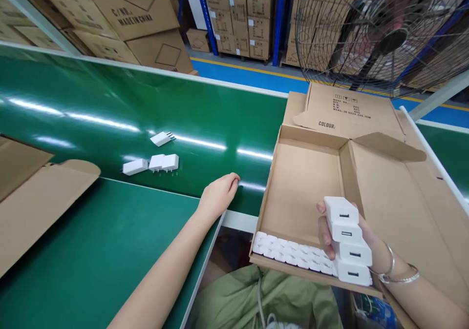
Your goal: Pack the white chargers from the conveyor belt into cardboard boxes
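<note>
My right hand (pixel 324 231) grips a stack of several white USB chargers (pixel 346 234), their ports facing me, over the near right part of an open cardboard box (pixel 304 177). Along the box's near edge lie rows of white chargers (pixel 293 252). My left hand (pixel 220 192) is closed over the near edge of the green belt, left of the box; whether anything is inside its fingers is hidden. Further left on the belt lie a white charger with its prongs showing (pixel 161 138) and several more in a short row (pixel 163 162).
A green work surface (pixel 146 241) and an open carton (pixel 44 192) are at the left. A large fan (pixel 384 36) stands at the back right. Stacked cartons (pixel 238 16) fill shelves behind the belt (pixel 220 109).
</note>
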Action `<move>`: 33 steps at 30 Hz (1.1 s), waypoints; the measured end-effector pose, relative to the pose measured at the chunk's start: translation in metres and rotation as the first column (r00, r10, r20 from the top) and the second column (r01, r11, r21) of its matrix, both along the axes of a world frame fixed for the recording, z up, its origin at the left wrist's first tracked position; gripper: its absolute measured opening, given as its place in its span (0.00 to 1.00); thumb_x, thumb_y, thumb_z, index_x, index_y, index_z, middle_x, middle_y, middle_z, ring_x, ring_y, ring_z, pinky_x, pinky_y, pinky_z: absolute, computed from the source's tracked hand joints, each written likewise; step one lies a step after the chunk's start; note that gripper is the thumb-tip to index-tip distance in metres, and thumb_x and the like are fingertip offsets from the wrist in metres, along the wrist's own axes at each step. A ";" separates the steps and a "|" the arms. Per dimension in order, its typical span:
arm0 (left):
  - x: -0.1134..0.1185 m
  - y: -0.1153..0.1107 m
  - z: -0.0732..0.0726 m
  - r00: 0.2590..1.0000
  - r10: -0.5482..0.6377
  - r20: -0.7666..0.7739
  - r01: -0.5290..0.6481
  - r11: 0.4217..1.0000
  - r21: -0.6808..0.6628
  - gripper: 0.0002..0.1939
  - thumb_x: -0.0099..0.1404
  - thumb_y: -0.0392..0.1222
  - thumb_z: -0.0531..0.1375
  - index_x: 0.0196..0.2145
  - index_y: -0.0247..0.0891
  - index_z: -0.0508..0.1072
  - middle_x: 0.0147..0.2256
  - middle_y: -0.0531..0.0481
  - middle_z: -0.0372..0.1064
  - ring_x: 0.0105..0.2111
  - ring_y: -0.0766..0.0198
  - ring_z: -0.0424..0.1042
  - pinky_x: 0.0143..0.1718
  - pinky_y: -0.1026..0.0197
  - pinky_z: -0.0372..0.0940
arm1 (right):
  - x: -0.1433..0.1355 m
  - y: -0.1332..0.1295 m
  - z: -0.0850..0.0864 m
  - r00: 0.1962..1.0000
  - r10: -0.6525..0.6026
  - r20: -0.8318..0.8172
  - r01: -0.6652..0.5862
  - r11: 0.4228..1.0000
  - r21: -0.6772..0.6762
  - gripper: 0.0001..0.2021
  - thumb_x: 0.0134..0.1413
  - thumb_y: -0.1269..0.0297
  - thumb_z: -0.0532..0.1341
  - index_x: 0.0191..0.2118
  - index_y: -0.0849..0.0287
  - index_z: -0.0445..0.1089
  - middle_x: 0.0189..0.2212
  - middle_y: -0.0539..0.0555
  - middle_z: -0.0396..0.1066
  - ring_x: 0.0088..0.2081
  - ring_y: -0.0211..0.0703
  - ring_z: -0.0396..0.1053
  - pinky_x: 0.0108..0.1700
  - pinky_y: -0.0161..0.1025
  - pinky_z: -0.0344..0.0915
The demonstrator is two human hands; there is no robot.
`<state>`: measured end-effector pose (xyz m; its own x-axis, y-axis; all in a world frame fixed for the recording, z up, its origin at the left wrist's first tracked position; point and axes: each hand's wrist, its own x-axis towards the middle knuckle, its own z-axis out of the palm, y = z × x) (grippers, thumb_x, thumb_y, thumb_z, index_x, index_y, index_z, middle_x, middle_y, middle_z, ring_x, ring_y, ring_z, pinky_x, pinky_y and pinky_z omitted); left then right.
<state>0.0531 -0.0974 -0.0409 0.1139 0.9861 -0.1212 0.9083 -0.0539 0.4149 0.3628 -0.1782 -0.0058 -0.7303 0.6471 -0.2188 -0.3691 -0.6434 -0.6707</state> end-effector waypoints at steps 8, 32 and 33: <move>0.009 -0.015 0.020 0.958 0.125 0.259 -0.171 0.972 0.162 0.11 0.64 0.43 0.50 0.36 0.40 0.70 0.30 0.52 0.73 0.32 0.62 0.71 0.33 0.63 0.61 | -0.004 -0.001 0.001 1.000 -0.024 0.010 0.024 0.999 -0.038 0.27 0.50 0.36 0.56 0.41 0.53 0.49 0.27 0.48 0.68 0.25 0.43 0.71 0.26 0.35 0.64; 0.096 -0.105 0.078 0.646 -0.745 0.166 0.370 0.496 0.786 0.07 0.61 0.30 0.56 0.36 0.28 0.72 0.22 0.52 0.71 0.22 0.69 0.69 0.22 0.65 0.63 | -0.009 -0.010 -0.008 0.995 0.084 0.048 -0.078 0.991 -0.110 0.27 0.50 0.42 0.61 0.44 0.61 0.62 0.29 0.53 0.68 0.31 0.38 0.67 0.33 0.33 0.64; 0.095 -0.104 0.077 0.641 -0.749 0.168 0.369 0.493 0.788 0.07 0.61 0.30 0.55 0.36 0.28 0.72 0.22 0.52 0.72 0.23 0.69 0.70 0.22 0.65 0.63 | -0.008 -0.010 -0.008 0.995 0.085 0.059 -0.078 0.991 -0.109 0.27 0.49 0.41 0.61 0.44 0.61 0.62 0.29 0.53 0.68 0.30 0.38 0.67 0.33 0.33 0.64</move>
<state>0.1485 -0.2017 0.0364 0.5186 0.4546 0.7241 0.2829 -0.8905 0.3564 0.3545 -0.1883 -0.0139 -0.7620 0.5567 -0.3308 -0.2717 -0.7386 -0.6170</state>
